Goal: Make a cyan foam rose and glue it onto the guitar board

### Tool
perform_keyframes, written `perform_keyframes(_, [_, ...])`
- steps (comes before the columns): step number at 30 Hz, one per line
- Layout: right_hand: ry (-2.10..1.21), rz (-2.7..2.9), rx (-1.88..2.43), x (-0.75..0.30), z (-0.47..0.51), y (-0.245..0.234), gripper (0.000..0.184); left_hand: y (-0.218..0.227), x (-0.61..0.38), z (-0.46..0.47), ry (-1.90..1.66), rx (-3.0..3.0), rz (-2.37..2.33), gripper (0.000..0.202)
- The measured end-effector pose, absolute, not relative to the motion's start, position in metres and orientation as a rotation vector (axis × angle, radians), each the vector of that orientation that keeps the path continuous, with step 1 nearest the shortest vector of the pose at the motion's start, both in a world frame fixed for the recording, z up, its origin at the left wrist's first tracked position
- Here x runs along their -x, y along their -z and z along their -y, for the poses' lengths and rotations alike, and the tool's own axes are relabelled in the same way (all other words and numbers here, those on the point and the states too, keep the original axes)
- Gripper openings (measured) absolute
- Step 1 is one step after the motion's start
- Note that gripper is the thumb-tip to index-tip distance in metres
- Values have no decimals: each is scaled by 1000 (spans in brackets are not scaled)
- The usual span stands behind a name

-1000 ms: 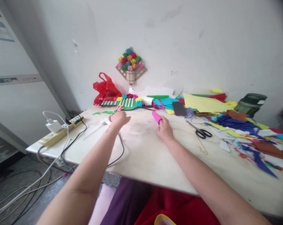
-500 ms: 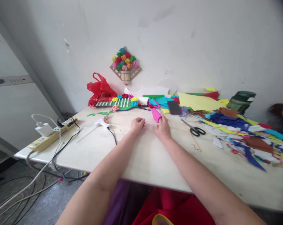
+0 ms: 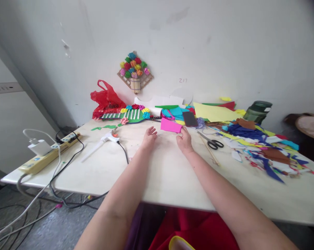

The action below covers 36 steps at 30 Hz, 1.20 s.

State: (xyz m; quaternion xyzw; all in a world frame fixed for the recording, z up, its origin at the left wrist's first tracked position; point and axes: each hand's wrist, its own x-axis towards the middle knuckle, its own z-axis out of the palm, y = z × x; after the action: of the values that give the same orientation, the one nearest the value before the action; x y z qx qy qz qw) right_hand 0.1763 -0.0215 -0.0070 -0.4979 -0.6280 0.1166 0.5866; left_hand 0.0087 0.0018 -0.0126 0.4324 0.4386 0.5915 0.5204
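Observation:
A bright pink piece of craft paper [image 3: 170, 125] is held by its right end in my right hand [image 3: 185, 139], the fingers pinched on its edge. It spreads flat toward the left, a little above the table. My left hand [image 3: 149, 137] is just left of the paper, fingers apart and holding nothing. Beyond the paper lie a dark phone [image 3: 190, 119] and crumpled blue sheets [image 3: 178, 111]. To the right of my right hand are black-handled scissors [image 3: 213, 143] and a thin wooden stick [image 3: 209, 150].
A white glue gun [image 3: 107, 138] with a black cord lies left. Behind it are a green panel with paper flowers [image 3: 134, 116] and a red plastic bag [image 3: 107, 99]. A power strip [image 3: 47, 156] lines the left edge. Coloured scraps [image 3: 276, 156] and a green bottle [image 3: 258, 111] stand right.
The pink paper has opened out from a narrow upright shape to a wide flat one. My left hand's fingers have spread. The view has turned slightly right.

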Motion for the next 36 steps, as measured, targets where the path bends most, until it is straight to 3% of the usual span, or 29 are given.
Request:
perform_keyframes(3, [-829, 1187, 1022, -174, 24, 0, 34, 10, -6, 1, -1435, -930, -955, 66])
perform_keyframes(6, [-1318, 927, 926, -173, 29, -5, 25, 8, -5, 3, -1379, -803, -761, 54])
perform_keyframes(10, [-1568, 860, 897, -174, 32, -7, 23, 6, -2, 5, -1288, -678, -515, 28])
perform_keyframes(18, [-1477, 875, 1027, -172, 32, -3, 6, 1, -2, 9, -1289, -597, -490, 28])
perform_keyframes(25, [-1326, 974, 1161, -170, 29, 1, 21, -9, -5, 15, -1273, -504, -652, 17])
perform_keyframes(36, [-1025, 1135, 1306, -171, 28, 6, 51, 6, -7, 0, -1252, -566, -796, 30])
